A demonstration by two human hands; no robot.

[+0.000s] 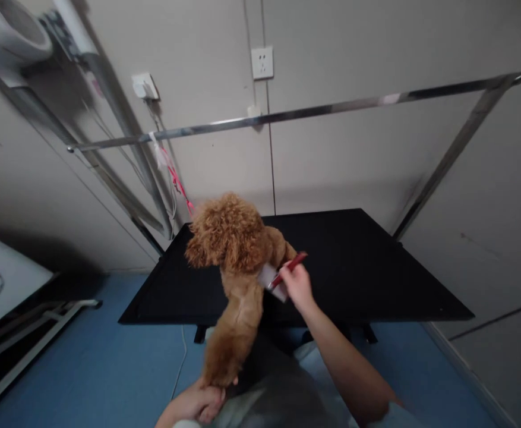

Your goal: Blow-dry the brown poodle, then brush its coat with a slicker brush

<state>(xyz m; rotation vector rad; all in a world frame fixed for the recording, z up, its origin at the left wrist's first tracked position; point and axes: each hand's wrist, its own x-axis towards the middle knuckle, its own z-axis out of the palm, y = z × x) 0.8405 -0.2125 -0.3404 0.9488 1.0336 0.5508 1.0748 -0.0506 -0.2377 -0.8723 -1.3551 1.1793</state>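
Note:
A curly brown poodle-like dog [229,232] is on the black grooming table [340,261], with one fluffy leg [233,339] stretched toward me past the front edge. At the end of that leg, my left hand [202,399] is closed around the paw, which the fur and fingers mostly hide. My right hand [298,284] grips the red handle of a slicker brush [292,263]. Its pale, slightly blurred head lies against or very near the fur at the dog's side; contact is unclear.
A metal rail frame [300,113] spans the table's back, with a pink leash [175,178] hanging at its left. A white dryer [13,30] on a stand is upper left. Wall sockets [262,63] are behind. A white panel on a metal frame [6,279] stands left.

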